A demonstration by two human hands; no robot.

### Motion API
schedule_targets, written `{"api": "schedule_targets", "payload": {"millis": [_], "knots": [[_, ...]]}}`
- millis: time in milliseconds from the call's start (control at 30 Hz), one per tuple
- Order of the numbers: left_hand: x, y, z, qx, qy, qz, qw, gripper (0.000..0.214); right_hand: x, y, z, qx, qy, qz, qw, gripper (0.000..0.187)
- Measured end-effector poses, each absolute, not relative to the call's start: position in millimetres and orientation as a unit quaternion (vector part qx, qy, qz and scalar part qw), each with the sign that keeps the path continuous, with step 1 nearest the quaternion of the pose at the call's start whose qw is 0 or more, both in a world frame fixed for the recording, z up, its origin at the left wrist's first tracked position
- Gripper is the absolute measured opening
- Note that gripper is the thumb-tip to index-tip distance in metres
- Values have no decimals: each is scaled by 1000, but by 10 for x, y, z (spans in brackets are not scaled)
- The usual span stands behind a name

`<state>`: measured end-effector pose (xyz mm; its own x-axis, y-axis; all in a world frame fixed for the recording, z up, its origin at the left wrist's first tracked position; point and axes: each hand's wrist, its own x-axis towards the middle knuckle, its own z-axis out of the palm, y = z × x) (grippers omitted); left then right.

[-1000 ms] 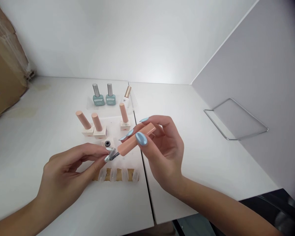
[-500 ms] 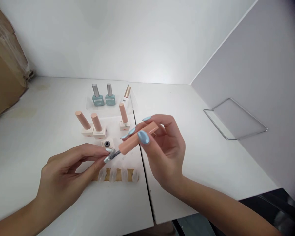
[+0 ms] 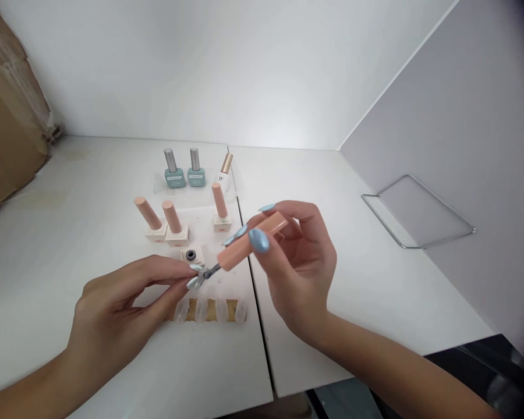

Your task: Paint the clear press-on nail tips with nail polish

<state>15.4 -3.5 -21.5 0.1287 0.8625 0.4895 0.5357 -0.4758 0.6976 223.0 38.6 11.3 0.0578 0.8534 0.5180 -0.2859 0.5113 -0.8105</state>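
1. Through the head camera I see the left hand with thumb and finger pinched closed on a small clear nail tip, held above the desk at the near end of the bottles.
2. I see the right hand with its fingers closed around a peach cap, whose brush sticks out toward the near left.
3. The relation I watch: the nail tip lies to the near left of the right fingers, in line with the cap's long axis, which slants from far right to near left. The left hand is nearer, holding it. The brush end overlaps the nail tip in my view; I cannot tell how firmly they touch.
4. Just beyond the left fingertips stands an open bottle with a dark neck. Nearer me, more clear tips sit on a brown strip.
5. For writing, the cardboard box at far left shows cut-off dark letters ending in S. The teal bottles carry pale labels, and the gold-capped bottle has dark characters; I cannot read either.
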Motion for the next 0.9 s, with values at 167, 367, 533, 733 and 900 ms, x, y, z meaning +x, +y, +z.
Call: {"api": "schedule_targets", "payload": {"millis": [167, 367, 533, 733, 900], "knots": [[154, -46, -170, 742, 462, 449, 187, 14, 2216, 378, 107, -262, -565, 414, 664, 20], [130, -57, -193, 746, 464, 450, 159, 12, 2238, 429, 135, -329, -531, 412, 663, 18], [149, -49, -162, 715, 476, 463, 218, 15, 2272, 441, 167, -361, -509, 423, 657, 15], [153, -27, -28, 680, 451, 501, 288, 17, 2273, 424, 231, -350, -482, 461, 658, 15], [167, -59, 158, 664, 428, 543, 286, 17, 2263, 373, 320, -357, -474, 460, 661, 15]]}}
